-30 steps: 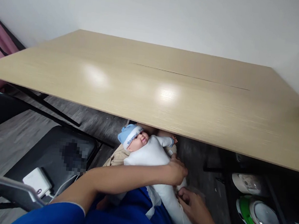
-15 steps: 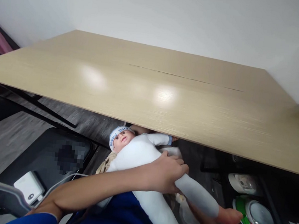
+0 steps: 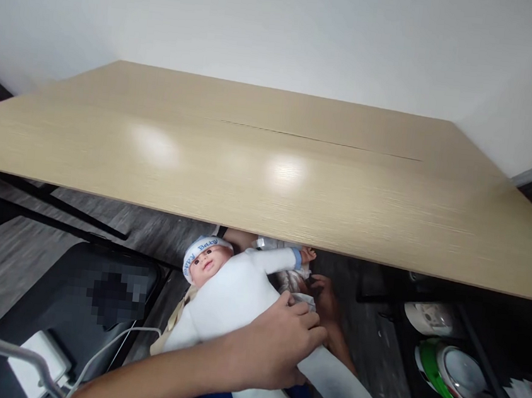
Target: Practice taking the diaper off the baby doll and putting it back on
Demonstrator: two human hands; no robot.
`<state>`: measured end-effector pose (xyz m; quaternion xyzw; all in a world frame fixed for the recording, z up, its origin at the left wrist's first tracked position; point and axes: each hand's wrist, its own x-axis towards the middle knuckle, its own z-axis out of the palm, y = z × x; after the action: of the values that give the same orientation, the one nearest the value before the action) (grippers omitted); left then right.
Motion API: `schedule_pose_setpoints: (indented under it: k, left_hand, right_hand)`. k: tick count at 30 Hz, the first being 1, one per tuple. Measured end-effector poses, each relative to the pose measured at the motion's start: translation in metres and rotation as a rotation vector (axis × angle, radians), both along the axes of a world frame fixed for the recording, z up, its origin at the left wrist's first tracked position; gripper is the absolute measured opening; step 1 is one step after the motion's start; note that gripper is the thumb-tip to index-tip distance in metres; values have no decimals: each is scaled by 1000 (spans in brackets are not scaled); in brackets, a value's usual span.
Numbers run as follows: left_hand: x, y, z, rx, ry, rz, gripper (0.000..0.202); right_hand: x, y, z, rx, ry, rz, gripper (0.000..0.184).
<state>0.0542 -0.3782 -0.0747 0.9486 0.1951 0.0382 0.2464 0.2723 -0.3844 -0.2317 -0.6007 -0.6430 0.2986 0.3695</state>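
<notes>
While one doll (image 3: pixel 232 293) in one cap (image 3: pixel 206 250) lies faceup just below the near edge of the table (image 3: pixel 267 186), my left hand (image 3: pixel 286 343) grips one of its two legs (image 3: pixel 341 387) high up. My right hand (image 3: pixel 325 297) is beside crumpled, pale wrap (image 3: pixel 291 282); whether it holds any, I cannot tell.

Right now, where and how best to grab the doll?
Probably around the doll's torso, coming from the wearer's near side: it lies face up with that broad white middle exposed, while the table edge appears close by its far arm. Grip headward of the left hand, which covers one upper leg.
</notes>
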Motion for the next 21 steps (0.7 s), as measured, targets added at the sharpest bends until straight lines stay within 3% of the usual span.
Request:
schedule_pose_setpoints:
  k: [2,4,6,9,12,15,17,18,19,21]
  left_hand:
    - [-3,-3,-4,22,-32,-39,48]
    - [-7,-4,-5,42,-73,-96,51]
    - [-9,-5,-4,55,-100,-146,53]
    - [-16,-7,0,36,-158,-156,52]
    - [-44,-22,-6,17,-309,-40,51]
    - [-103,-56,-41,96,-531,285,40]
    - [-146,-86,-78,197,-659,752,38]
    - [-165,-100,-97,187,-603,963,45]
    - [-179,-113,-114,144,-535,1093,56]
    - [-195,-131,-136,-23,-453,1216,58]
  right_hand:
    - [6,-13,12,96,-132,-231,68]
    - [6,-18,33,240,-316,-299,78]
    - [-5,-8,58,327,-420,-38,73]
    - [-36,28,92,238,-490,376,60]
    - [-64,59,118,54,-562,525,44]
    - [-74,63,138,13,-584,585,29]
    - [-74,55,148,41,-587,592,25]
    - [-74,50,152,56,-580,594,25]
    - [-74,46,156,70,-565,594,27]
    - [-73,36,165,92,-523,588,32]
